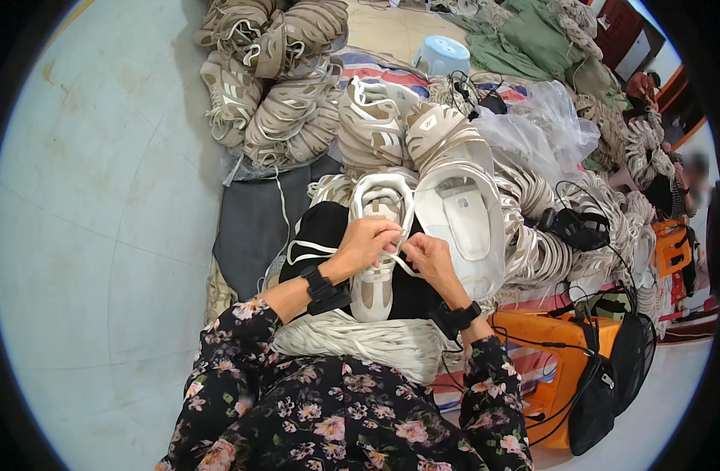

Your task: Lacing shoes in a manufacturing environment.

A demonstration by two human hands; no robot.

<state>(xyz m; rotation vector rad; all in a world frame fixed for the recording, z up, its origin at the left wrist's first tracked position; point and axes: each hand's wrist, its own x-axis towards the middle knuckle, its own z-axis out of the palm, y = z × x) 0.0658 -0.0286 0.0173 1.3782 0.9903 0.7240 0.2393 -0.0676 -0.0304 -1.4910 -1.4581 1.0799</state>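
Note:
A beige and white sneaker (373, 301) rests on black cloth over my lap, its toe toward me and its opening away from me. Over its tongue, my left hand (365, 245) pinches a white shoelace (402, 264). My right hand (430, 257) is closed on the lace just to the right. A loose loop of lace extends left of my left wrist. Across my lap lies a thick bundle of white laces (360, 343). Just beyond my right hand sit nested pale shoe uppers (463, 216), the front one showing its insole.
Stacked beige shoe uppers (293, 102) stand at the far left. More stacks and a clear plastic bag (532, 129) are at the right. A blue and white stool (443, 55) stands far back. An orange stool (552, 377) with cables and a black bag (603, 392) is near my right elbow.

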